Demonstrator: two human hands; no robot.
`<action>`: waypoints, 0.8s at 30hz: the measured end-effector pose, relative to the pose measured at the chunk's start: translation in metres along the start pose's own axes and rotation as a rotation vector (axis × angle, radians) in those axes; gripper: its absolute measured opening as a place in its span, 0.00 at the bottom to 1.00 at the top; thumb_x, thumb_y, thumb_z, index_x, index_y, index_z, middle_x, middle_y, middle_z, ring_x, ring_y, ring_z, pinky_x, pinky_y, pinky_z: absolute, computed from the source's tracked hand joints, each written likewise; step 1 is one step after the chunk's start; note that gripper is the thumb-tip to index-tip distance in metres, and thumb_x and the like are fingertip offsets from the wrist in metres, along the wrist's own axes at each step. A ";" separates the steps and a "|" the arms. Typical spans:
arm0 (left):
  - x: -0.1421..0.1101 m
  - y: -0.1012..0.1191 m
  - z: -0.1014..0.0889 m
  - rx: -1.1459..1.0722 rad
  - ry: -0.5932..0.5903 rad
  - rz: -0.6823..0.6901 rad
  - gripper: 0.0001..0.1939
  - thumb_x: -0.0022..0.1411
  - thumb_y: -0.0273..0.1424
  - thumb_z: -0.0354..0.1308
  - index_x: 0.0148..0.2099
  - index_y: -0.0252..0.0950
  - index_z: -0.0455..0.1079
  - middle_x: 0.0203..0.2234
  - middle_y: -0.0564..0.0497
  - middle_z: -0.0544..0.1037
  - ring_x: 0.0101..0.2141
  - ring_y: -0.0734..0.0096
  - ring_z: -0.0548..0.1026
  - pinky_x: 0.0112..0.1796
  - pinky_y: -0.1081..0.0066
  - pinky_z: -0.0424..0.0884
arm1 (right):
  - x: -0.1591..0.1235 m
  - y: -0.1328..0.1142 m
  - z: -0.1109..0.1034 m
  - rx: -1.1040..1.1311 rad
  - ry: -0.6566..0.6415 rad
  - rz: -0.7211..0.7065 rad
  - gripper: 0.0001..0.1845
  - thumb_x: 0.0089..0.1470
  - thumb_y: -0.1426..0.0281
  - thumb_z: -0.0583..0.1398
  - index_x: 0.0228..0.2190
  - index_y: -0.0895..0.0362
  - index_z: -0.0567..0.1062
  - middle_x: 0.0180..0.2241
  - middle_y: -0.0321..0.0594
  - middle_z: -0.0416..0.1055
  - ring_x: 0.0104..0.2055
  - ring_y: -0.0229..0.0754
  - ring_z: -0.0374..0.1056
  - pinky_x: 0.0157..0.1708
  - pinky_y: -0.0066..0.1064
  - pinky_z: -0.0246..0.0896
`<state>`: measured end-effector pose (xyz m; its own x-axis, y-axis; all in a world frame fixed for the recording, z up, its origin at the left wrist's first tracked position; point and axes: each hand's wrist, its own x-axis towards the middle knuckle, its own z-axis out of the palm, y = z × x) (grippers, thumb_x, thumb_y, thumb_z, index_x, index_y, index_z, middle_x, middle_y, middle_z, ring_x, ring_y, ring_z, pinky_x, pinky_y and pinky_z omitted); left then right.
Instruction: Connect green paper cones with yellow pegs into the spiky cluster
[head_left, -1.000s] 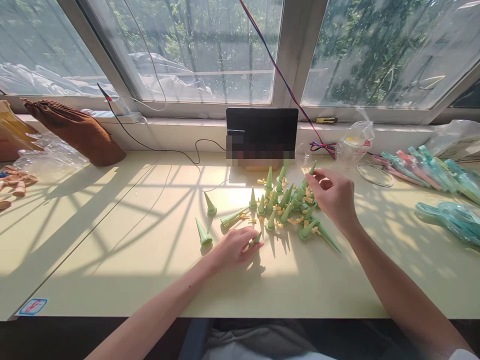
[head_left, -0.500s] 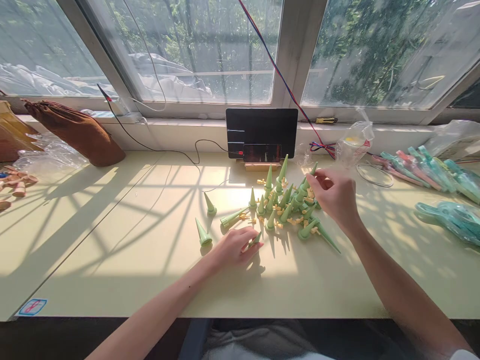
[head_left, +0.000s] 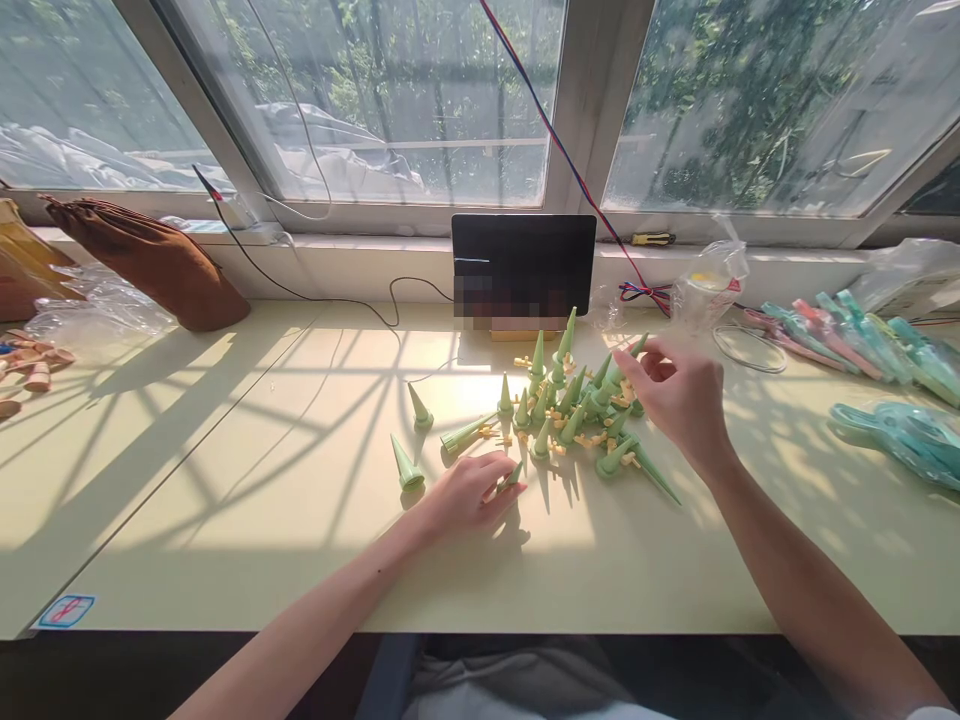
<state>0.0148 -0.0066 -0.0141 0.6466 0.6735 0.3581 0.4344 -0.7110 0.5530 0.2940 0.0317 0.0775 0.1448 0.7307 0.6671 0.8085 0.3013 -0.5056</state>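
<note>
My left hand (head_left: 480, 490) rests low in front of the pile, its fingers closed round a small green plastic cone (head_left: 511, 477). At the right back of the pile, my right hand (head_left: 679, 390) pinches another green cone (head_left: 636, 350) between thumb and fingers, its tip slanting up to the right. Between and beyond the hands is a heap of green cones (head_left: 574, 410) with small yellow pegs among them. Some cones stand upright, others lie tilted. Left of the heap are two separate cones, one upright (head_left: 421, 408) and one leaning (head_left: 406, 465).
Behind the heap stands a dark tablet (head_left: 525, 260). A brown drawstring bag (head_left: 157, 265) leans at the left, near wooden pieces (head_left: 39, 370). To the right are a bagged cup (head_left: 711, 280), a loop of cable (head_left: 750, 350) and wrapped teal and pink items (head_left: 847, 335).
My right hand has shifted slightly to the right, and the cone in its fingers leans further that way. My left hand has stayed put with its cone.
</note>
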 end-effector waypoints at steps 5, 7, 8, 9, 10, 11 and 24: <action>0.000 0.001 0.000 0.002 -0.007 -0.005 0.12 0.67 0.31 0.50 0.29 0.37 0.58 0.22 0.55 0.62 0.21 0.76 0.59 0.23 0.74 0.56 | -0.003 -0.004 -0.005 0.044 0.047 0.078 0.16 0.53 0.57 0.63 0.35 0.57 0.74 0.21 0.32 0.65 0.18 0.35 0.60 0.23 0.30 0.59; 0.000 0.001 -0.001 0.003 -0.005 0.001 0.12 0.67 0.31 0.50 0.29 0.37 0.57 0.22 0.55 0.63 0.21 0.76 0.59 0.23 0.74 0.56 | -0.006 -0.011 -0.007 0.091 0.188 0.107 0.18 0.54 0.57 0.63 0.41 0.56 0.72 0.23 0.31 0.63 0.19 0.35 0.59 0.21 0.29 0.58; 0.000 0.001 -0.002 0.004 -0.002 0.003 0.12 0.68 0.31 0.50 0.29 0.37 0.57 0.22 0.55 0.63 0.21 0.76 0.59 0.23 0.74 0.56 | -0.008 -0.015 -0.008 0.118 0.302 0.110 0.17 0.54 0.59 0.62 0.42 0.55 0.71 0.24 0.32 0.62 0.20 0.36 0.59 0.20 0.29 0.57; 0.001 0.001 -0.003 0.005 0.004 0.003 0.12 0.68 0.31 0.50 0.29 0.37 0.57 0.22 0.55 0.63 0.21 0.76 0.60 0.23 0.74 0.56 | -0.012 -0.019 -0.007 0.138 0.431 0.089 0.14 0.55 0.60 0.62 0.40 0.54 0.70 0.24 0.32 0.61 0.20 0.36 0.59 0.20 0.29 0.57; 0.001 0.001 -0.005 0.004 0.016 0.001 0.13 0.68 0.31 0.50 0.29 0.37 0.57 0.21 0.55 0.63 0.22 0.76 0.60 0.23 0.73 0.57 | -0.018 -0.024 -0.006 0.155 0.514 0.059 0.11 0.56 0.61 0.61 0.38 0.54 0.70 0.23 0.32 0.60 0.21 0.37 0.60 0.21 0.29 0.57; 0.002 0.001 -0.008 0.001 0.035 -0.008 0.13 0.68 0.31 0.50 0.29 0.37 0.58 0.21 0.55 0.64 0.22 0.75 0.61 0.24 0.73 0.57 | -0.024 -0.030 -0.003 0.168 0.532 0.032 0.09 0.56 0.63 0.60 0.37 0.53 0.69 0.23 0.32 0.60 0.22 0.37 0.60 0.20 0.29 0.56; 0.019 0.001 -0.062 -0.293 0.291 -0.393 0.16 0.69 0.42 0.49 0.36 0.34 0.65 0.24 0.53 0.74 0.14 0.80 0.66 0.16 0.77 0.62 | -0.102 -0.053 0.067 0.083 -0.620 -0.181 0.09 0.64 0.70 0.54 0.43 0.57 0.72 0.33 0.39 0.72 0.28 0.37 0.66 0.30 0.28 0.58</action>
<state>-0.0112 0.0178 0.0396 0.2539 0.9337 0.2526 0.3883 -0.3376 0.8575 0.1983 -0.0177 -0.0006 -0.3654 0.8745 0.3189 0.7392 0.4809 -0.4716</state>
